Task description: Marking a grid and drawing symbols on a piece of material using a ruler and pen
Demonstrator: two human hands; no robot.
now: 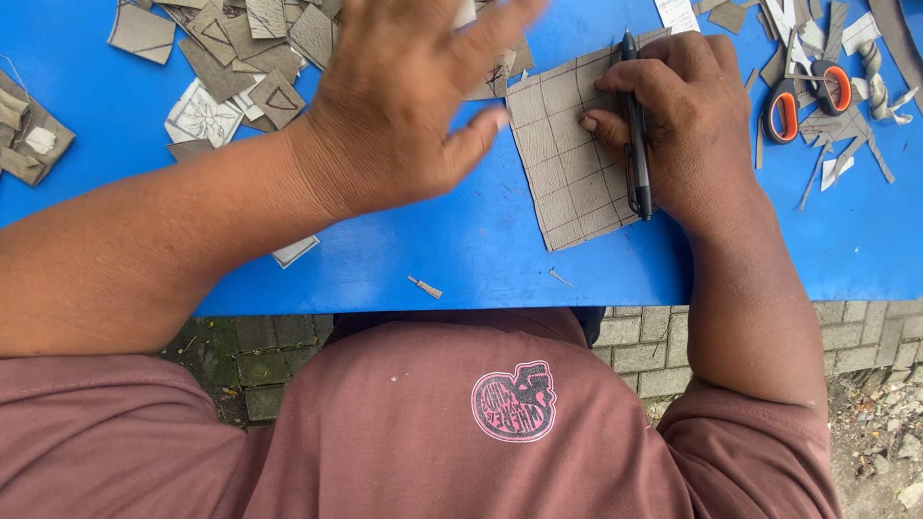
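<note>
A grey-brown leather sheet [567, 173] ruled with a pen grid lies on the blue table [452, 259]. My right hand [687, 115] rests on the sheet's right edge and grips a black pen [635, 135], which points along that edge. My left hand [413, 96] hovers flat with fingers spread, blurred, just left of the sheet and above a pile of cut leather pieces [240, 48]. It holds nothing.
Orange-handled scissors [803, 96] lie at the right among thin leather offcuts [846, 144]. A white patterned paper [202, 115] sits by the pile, more scraps [29, 135] at the far left. Small bits [423, 286] lie near the table's front edge; brick paving is below.
</note>
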